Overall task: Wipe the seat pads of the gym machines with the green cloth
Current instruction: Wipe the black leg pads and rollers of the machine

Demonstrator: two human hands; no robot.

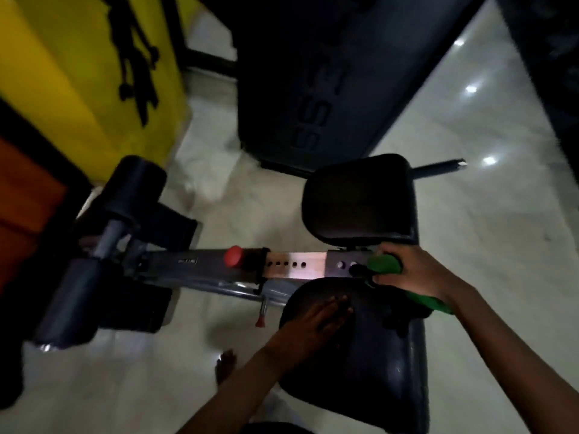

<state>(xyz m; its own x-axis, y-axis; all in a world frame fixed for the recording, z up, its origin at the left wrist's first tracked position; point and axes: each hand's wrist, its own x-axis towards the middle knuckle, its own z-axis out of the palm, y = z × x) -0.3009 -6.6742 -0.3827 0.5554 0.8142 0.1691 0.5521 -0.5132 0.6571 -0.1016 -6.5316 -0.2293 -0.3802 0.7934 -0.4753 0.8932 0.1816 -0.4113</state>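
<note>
A black seat pad [372, 364] fills the lower right of the head view. My left hand [322, 321] lies flat on its left part, fingers straight. My right hand [410, 274] grips the green cloth [387, 264] at the pad's far edge, beside the grey metal frame. More of the cloth hangs out behind my wrist. A second black pad [357, 198], the backrest, stands just beyond the seat.
A grey adjustment bar [294, 269] with holes and a red knob [233, 255] runs left to black roller pads [125, 195]. A dark weight-stack housing [313, 89] stands behind. A yellow panel [78, 73] is at the left. The floor is pale tile.
</note>
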